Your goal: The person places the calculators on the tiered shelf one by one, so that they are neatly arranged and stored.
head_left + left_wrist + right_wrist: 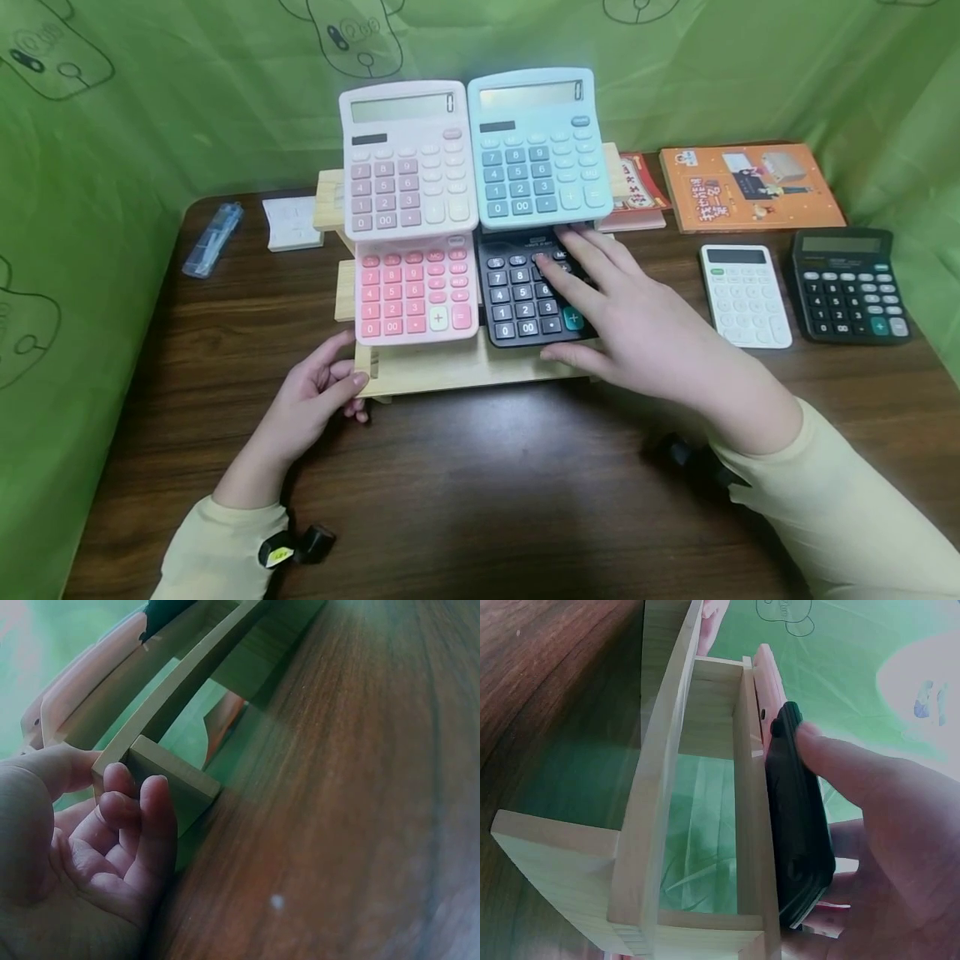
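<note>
A tiered wooden rack (480, 375) holds a pale pink calculator (408, 200) and a light blue calculator (543, 158) on its upper tier. On the lower tier are a bright pink calculator (416, 292) and a black calculator (525, 287). My left hand (318, 387) grips the rack's front left corner, thumb on top and other fingers curled. My right hand (645, 325) rests on the black calculator with fingers spread and nearly straight, hiding its right side. In the right wrist view, the thumb (847, 761) touches the edge of that calculator.
Right of the rack lie a white calculator (746, 296), another black calculator (847, 283), an orange book (750, 187) and a red booklet (637, 183). At left are a blue clear packet (213, 240) and white paper (292, 222). Green curtain (240, 108) surrounds the table.
</note>
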`<state>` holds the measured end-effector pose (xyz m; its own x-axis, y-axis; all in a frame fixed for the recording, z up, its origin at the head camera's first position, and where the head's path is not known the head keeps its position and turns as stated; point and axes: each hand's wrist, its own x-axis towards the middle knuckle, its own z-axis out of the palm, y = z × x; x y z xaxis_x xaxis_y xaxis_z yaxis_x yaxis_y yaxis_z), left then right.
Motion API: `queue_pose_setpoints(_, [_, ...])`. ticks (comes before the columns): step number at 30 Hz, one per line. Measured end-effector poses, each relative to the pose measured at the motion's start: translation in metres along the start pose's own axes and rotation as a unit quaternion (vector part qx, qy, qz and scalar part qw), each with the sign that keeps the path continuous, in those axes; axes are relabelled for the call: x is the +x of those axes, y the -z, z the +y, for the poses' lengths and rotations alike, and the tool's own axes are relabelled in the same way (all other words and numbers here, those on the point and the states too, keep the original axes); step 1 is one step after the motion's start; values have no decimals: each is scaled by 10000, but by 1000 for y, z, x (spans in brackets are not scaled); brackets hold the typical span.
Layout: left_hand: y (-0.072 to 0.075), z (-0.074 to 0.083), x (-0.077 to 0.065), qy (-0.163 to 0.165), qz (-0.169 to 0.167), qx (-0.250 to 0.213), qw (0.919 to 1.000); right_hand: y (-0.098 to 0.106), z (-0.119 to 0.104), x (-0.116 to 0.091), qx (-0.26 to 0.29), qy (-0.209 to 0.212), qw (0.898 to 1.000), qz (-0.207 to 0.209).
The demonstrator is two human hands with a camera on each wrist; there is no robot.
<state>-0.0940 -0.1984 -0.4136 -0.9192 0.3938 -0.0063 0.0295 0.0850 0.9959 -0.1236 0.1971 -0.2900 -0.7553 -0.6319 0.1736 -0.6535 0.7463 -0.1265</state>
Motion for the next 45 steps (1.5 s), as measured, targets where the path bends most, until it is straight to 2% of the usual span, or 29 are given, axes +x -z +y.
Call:
queue_pose_setpoints(10, [2,-1,-1,29,56,-81,9999,-5,1,7,154,-173,9995,195])
queue_pose_setpoints(20, [3,1,-1,-15,79,-93,9999,-8,7,13,368,7,9977,572])
queue_pose_setpoints(27, [5,1,-2,-20,104,-98,9999,-8,7,16,381,76,9974,611])
queue_pose_setpoints(30, [4,0,-3,-43,144,-107,9998,-7,8,15,346,88,9981,493])
queue_pose_setpoints(36, [-2,-6,-4,26,41,-194,9998,0,16,-4,442,-42,9990,-75])
queue_pose_setpoints(41, [-3,-5,-3,56,30,-119,9999,7,37,-29,685,-301,9972,-76])
queue_pose_setpoints(45, [0,0,-1,35,31,-75,10000,12,59,-44,889,-918,9912,-345])
